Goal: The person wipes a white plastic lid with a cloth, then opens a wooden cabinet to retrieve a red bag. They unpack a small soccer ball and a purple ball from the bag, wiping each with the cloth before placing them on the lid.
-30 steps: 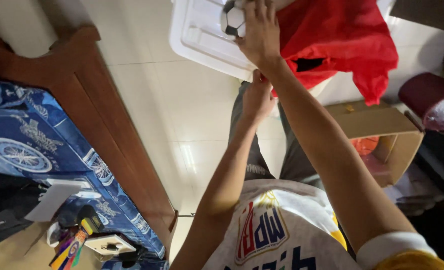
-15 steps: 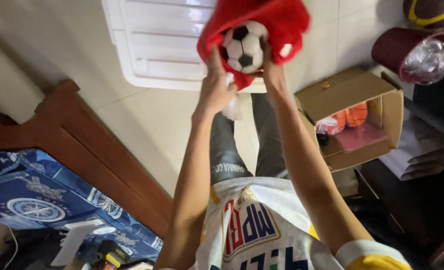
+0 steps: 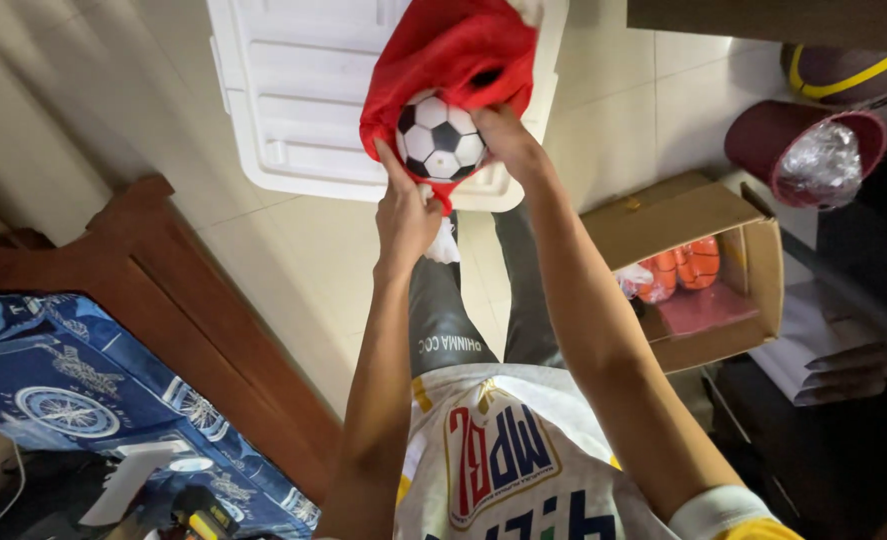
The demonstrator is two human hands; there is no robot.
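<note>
Work in hand: the person holds a small black-and-white football-patterned ball (image 3: pixel 439 138) inside a red cloth bag of soft fabric (image 3: pixel 453 55), both arms stretched out over the floor.
Left hand: the left hand (image 3: pixel 406 212) is closed, its fingers pinching the lower edge of the red cloth just under the ball.
Right hand: the right hand (image 3: pixel 504 140) is closed too, gripping the cloth at the ball's right side, fingers curled into the bag's mouth.
Ball: about half of it shows through the opening; the rest is wrapped by red fabric, so it sits partly in and partly out.
Progress, as a judgement: the ball and the bag are together in both hands, but the cloth neither covers the ball fully nor clears it; that step looks roughly half done.
Below the hands: a white ribbed plastic lid or tray (image 3: pixel 293 90) lies on the pale tiled floor.
To the right: an open brown cardboard box (image 3: pixel 708 215) holds 2 small orange balls (image 3: pixel 678 268).
To the left: a brown wooden bed frame (image 3: pixel 213 330) with a blue patterned cover (image 3: pixel 53 390).
</note>
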